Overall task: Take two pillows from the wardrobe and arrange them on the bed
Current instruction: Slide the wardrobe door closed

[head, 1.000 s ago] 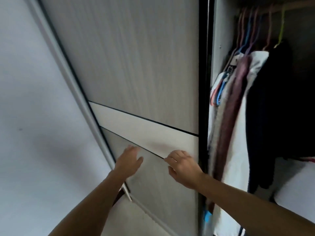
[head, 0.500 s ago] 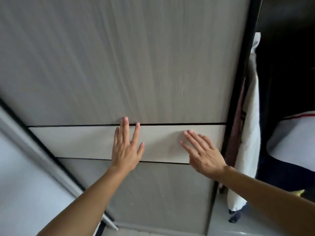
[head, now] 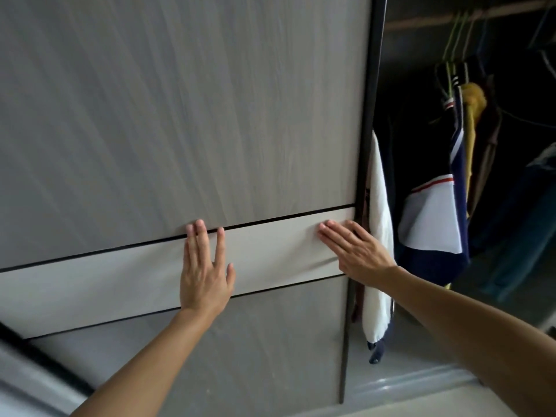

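Note:
A grey wood-grain sliding wardrobe door (head: 180, 115) fills most of the view, crossed by a pale horizontal band (head: 90, 290). My left hand (head: 204, 272) lies flat on that band, fingers spread and pointing up. My right hand (head: 355, 251) presses flat on the band near the door's dark right edge (head: 365, 145), fingers pointing left. Neither hand holds anything. To the right of the edge the wardrobe stands open and dark inside. No pillow and no bed are in view.
Clothes hang on a rail (head: 466, 16) inside: a white towel-like cloth (head: 380, 236) right beside the door edge, a navy and white garment (head: 433, 218), a yellow one (head: 474, 97). A grey floor strip (head: 406, 383) and the door's bottom track run below.
My hands went from partly curled to flat on the pale band. More of the wardrobe's open right side with its hanging clothes now shows; the view has shifted.

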The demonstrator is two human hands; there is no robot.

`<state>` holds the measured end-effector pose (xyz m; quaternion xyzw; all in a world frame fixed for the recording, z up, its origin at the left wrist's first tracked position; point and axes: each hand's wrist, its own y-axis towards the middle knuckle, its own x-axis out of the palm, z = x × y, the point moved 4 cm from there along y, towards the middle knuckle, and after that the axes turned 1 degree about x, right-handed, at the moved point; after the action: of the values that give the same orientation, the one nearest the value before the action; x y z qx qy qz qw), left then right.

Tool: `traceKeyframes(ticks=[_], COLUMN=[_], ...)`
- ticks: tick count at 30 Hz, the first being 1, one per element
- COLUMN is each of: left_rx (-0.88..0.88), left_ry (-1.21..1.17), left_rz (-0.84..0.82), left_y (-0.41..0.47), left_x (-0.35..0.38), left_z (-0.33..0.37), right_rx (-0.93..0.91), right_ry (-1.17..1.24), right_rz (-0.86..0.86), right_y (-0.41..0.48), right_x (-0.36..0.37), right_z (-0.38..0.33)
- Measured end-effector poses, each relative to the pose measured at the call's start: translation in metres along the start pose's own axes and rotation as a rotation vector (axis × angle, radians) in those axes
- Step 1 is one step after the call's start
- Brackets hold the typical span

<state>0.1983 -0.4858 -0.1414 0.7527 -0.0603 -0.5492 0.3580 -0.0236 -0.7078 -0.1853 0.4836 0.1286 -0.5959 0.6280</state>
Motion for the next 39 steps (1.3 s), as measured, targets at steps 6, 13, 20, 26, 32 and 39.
traceKeyframes(ticks=[6,13,20,26,32,39], left_rx=[0.297,0.439,0.596,0.71,0.746,0.779], left_ry=[0.038,0.083,0.169,0.234,0.157,0.159], left_rz=[-0.017,0.025,0.124,0.252,0.317,0.383], left_y=[0.003,0.031,0.056,0.076,0.101,0.128], left_x=[-0.013,-0.027,-0.022,-0.014,0.005,0.029], left_z=[0.037,0.064,0.106,0.151,0.206,0.282], right_rx=[0.061,0.33,0.617,0.775,0.968,1.192], right_ry=[-0.079,-0.02,0.132,0.238,0.422,0.582], right_rz=[-0.121,-0.206,-0.371,-0.347,-0.185,0.03], right_y=[-0.018,-0.062,-0.088,-0.109,-0.124,-0.154], right_x=[0.002,-0.015,-0.02,-0.004,0.011,0.038], right_z=[0.016,0.049,0.076,0.112,0.148,0.2])
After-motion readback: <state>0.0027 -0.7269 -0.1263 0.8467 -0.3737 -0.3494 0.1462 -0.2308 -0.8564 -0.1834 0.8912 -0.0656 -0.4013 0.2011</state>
